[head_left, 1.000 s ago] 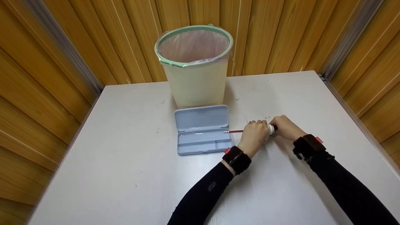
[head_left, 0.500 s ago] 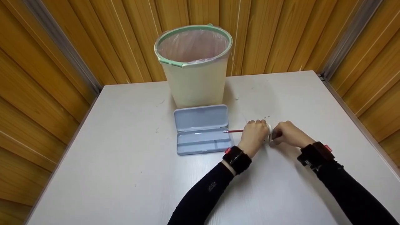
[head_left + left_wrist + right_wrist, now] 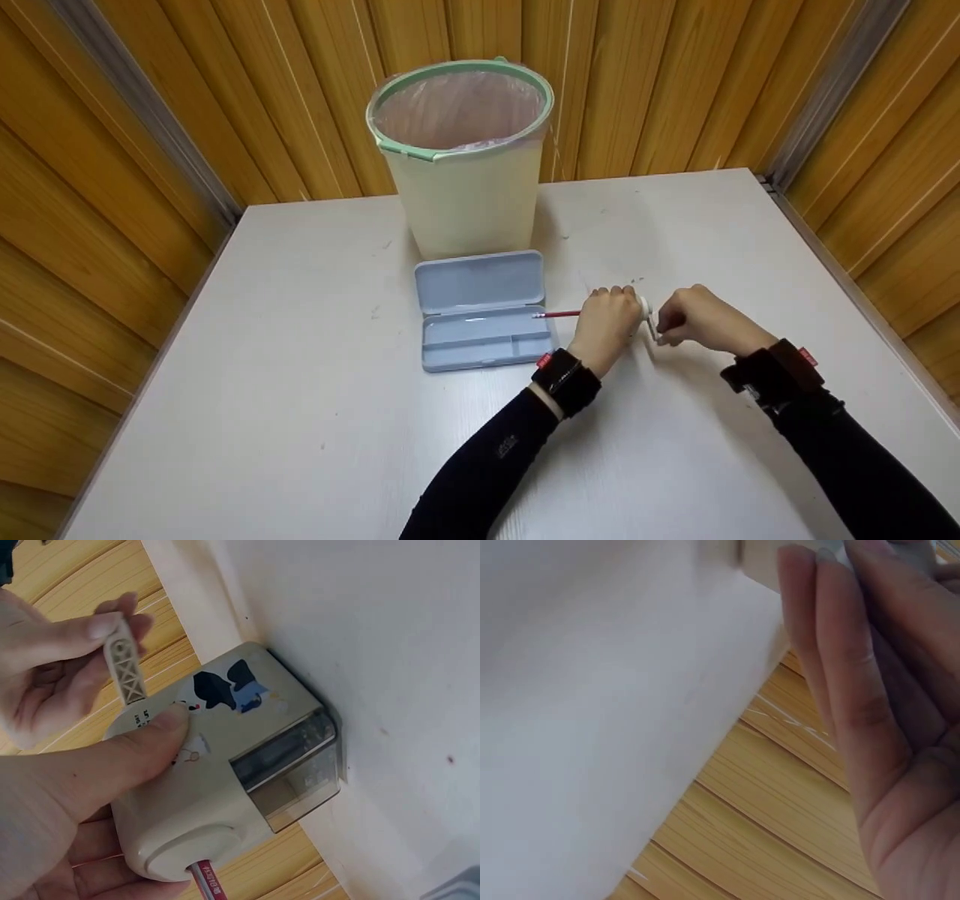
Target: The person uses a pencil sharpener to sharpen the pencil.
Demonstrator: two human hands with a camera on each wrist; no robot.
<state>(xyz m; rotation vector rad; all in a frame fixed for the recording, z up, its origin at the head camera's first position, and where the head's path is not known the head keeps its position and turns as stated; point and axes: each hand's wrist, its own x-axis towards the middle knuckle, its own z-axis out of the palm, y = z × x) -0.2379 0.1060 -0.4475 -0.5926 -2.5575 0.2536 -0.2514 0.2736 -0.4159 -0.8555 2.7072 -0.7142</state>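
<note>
My left hand (image 3: 609, 324) grips a cream pencil sharpener (image 3: 217, 757) on the table, thumb across its printed side. A red pencil (image 3: 561, 314) sticks out of the sharpener's round front, its eraser end over the right edge of a blue pencil case (image 3: 480, 283). On the opposite side, my right hand (image 3: 701, 321) pinches the end of the sharpener's crank handle (image 3: 124, 664) between thumb and fingers. A clear shavings drawer (image 3: 300, 784) shows in the left wrist view. In the head view my left hand hides most of the sharpener.
The pencil case lies with its lid raised, its compartments showing. Behind it stands a cream trash bin (image 3: 469, 202) with a green rim and a pink liner. Small dark specks dot the white table (image 3: 300, 405), and wood-patterned walls (image 3: 637, 82) enclose it.
My right hand has moved around with the crank, ending a little lower and farther right, and the handle now points down. My left hand and the pencil keep their places.
</note>
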